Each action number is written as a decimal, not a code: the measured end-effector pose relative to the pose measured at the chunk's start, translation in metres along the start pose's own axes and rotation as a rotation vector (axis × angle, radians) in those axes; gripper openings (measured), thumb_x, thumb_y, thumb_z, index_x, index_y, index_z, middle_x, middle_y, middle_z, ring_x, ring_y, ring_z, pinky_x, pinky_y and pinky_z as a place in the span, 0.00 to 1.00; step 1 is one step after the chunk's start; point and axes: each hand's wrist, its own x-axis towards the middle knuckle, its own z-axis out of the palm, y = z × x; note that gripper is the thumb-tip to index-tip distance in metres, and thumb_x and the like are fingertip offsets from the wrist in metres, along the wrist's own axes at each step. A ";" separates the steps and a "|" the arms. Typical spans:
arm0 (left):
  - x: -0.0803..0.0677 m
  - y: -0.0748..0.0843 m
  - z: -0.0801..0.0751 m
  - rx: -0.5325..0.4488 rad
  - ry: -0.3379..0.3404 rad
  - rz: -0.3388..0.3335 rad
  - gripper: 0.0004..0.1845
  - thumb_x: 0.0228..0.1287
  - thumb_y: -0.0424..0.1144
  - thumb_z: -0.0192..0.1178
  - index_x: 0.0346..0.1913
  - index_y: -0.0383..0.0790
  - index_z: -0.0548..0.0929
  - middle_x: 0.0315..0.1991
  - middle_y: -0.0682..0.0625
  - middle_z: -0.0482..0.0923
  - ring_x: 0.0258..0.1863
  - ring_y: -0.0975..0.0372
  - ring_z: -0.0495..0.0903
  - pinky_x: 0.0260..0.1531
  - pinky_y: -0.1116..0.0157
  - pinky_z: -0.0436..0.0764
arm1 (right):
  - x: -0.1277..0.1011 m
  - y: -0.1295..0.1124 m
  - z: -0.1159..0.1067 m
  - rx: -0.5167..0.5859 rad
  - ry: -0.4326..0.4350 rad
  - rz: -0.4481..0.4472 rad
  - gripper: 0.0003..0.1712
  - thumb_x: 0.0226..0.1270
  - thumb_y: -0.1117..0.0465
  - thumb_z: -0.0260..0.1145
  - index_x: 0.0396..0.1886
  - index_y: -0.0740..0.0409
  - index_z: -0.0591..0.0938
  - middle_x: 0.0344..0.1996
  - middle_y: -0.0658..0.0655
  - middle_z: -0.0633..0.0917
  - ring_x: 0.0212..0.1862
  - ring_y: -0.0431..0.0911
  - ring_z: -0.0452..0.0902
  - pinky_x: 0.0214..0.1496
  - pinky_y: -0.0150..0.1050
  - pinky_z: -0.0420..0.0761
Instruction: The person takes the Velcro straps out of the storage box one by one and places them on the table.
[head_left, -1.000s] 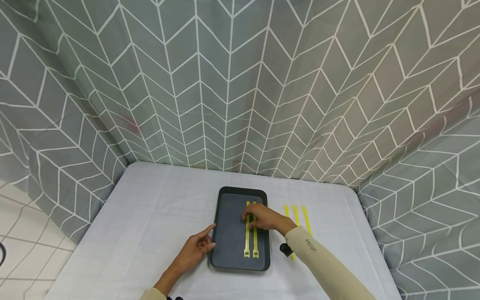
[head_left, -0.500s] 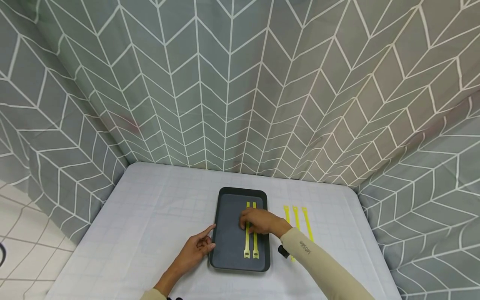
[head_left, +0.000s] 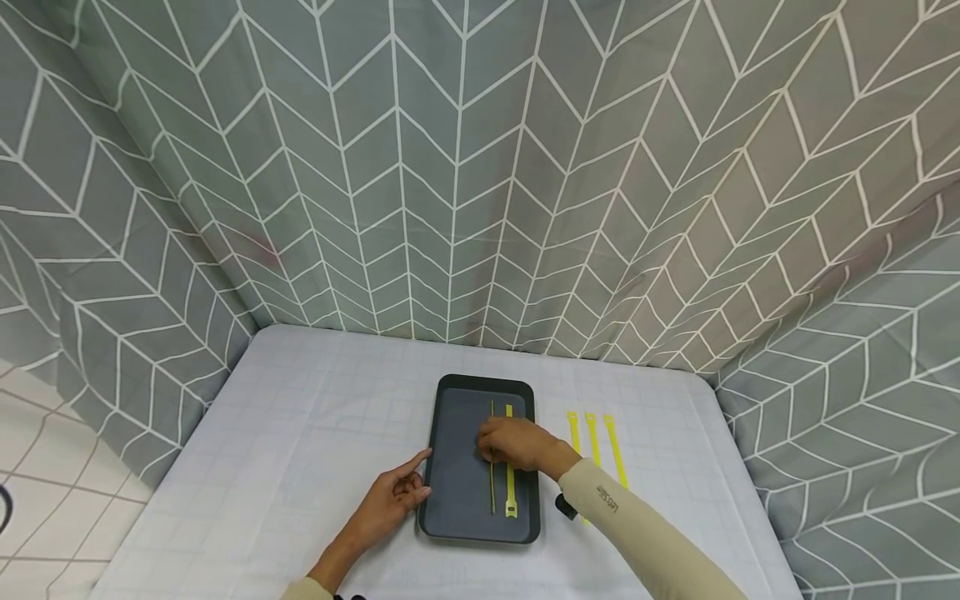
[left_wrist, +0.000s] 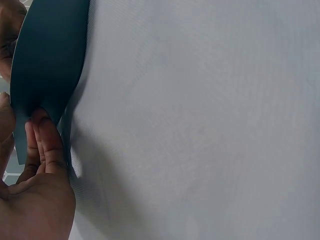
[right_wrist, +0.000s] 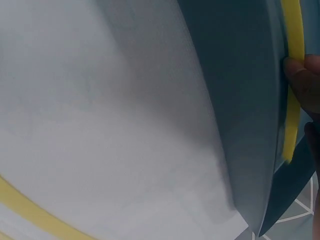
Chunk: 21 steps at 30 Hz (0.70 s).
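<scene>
Right hand (head_left: 517, 443) pinches thin yellow strap (head_left: 492, 483) in dark rounded tray (head_left: 450, 467).

My left hand (head_left: 390, 497) lies low and near me, palm down, forefinger stretched forward and the other fingers (left_wrist: 44, 145) straight and side by side, their tips pressed against an edge. My right hand (head_left: 516, 444) reaches further out, forearm in a beige sleeve angling in from the right, knuckles up, fingers curled downward with the thumb (right_wrist: 300, 80) pinching a thin strip.
</scene>
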 end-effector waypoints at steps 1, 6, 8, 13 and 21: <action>0.000 0.000 0.000 -0.003 0.000 0.001 0.33 0.71 0.30 0.60 0.75 0.30 0.61 0.36 0.43 0.74 0.25 0.71 0.68 0.28 0.73 0.72 | 0.000 -0.001 0.000 -0.003 0.003 -0.004 0.11 0.63 0.66 0.72 0.29 0.44 0.83 0.33 0.42 0.78 0.38 0.36 0.69 0.36 0.26 0.70; 0.000 0.000 0.000 -0.001 0.001 0.005 0.33 0.71 0.30 0.60 0.75 0.29 0.61 0.35 0.43 0.74 0.25 0.72 0.67 0.28 0.73 0.72 | 0.001 -0.004 -0.002 -0.002 0.009 -0.011 0.12 0.66 0.67 0.69 0.28 0.44 0.81 0.31 0.41 0.77 0.35 0.36 0.65 0.34 0.26 0.66; 0.001 0.000 0.000 0.004 0.002 0.007 0.33 0.71 0.29 0.60 0.75 0.29 0.61 0.35 0.43 0.74 0.24 0.72 0.67 0.28 0.73 0.72 | 0.002 -0.004 -0.002 -0.005 0.020 -0.018 0.12 0.66 0.67 0.69 0.28 0.45 0.81 0.30 0.41 0.77 0.35 0.36 0.65 0.33 0.26 0.66; 0.001 0.000 0.000 -0.012 0.000 0.006 0.33 0.71 0.28 0.59 0.75 0.29 0.61 0.35 0.43 0.74 0.25 0.71 0.67 0.28 0.72 0.72 | 0.002 -0.004 0.000 -0.009 0.023 -0.011 0.12 0.65 0.67 0.68 0.28 0.45 0.81 0.30 0.42 0.77 0.35 0.36 0.65 0.32 0.26 0.65; 0.000 0.000 -0.001 -0.041 -0.008 0.017 0.34 0.70 0.28 0.60 0.75 0.29 0.61 0.35 0.41 0.74 0.25 0.71 0.67 0.29 0.72 0.72 | 0.003 -0.006 0.001 0.011 0.014 0.003 0.12 0.67 0.67 0.67 0.28 0.45 0.80 0.29 0.41 0.77 0.35 0.36 0.66 0.32 0.26 0.66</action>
